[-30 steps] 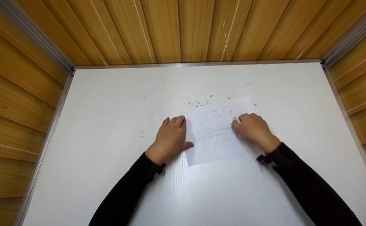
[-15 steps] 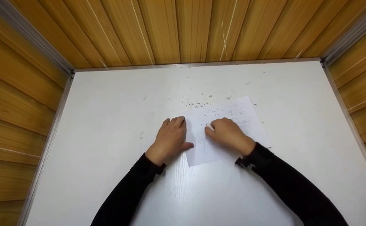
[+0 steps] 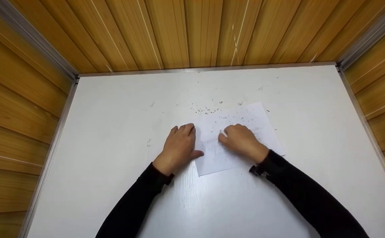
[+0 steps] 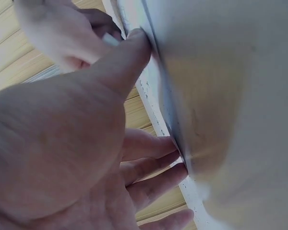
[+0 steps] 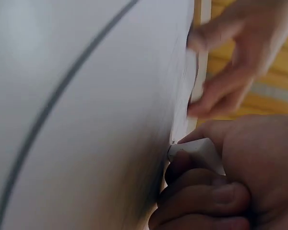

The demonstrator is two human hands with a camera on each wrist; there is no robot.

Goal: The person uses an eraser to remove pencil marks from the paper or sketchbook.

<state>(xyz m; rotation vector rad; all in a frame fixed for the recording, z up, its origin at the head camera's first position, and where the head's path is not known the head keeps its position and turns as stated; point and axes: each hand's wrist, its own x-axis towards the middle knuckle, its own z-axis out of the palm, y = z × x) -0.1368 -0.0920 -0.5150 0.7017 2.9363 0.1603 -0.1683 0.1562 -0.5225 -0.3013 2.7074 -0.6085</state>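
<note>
A sheet of white paper (image 3: pixel 215 165) with faint pencil lines lies slightly turned on the table. Along its left edge my left hand (image 3: pixel 180 145) rests, fingertips pressing down and thumb spread onto the sheet. My right hand (image 3: pixel 242 140) is over the middle of the paper, fingers curled. In the right wrist view it grips a white block eraser (image 5: pixel 204 152), whose end touches the paper. Only a bit of the eraser (image 4: pixel 111 39) shows beyond the left thumb in the left wrist view. The right hand covers part of the pencil lines.
Dark eraser crumbs (image 3: pixel 207 109) are scattered on the white table (image 3: pixel 113 109) behind the paper and across its upper part. Wooden plank walls (image 3: pixel 172 33) with metal edging enclose the table at the back and both sides.
My right hand has swept left across the paper with the eraser, then shifted very slightly back right. More pencil lines show at the sheet's right side. The left hand stays put.
</note>
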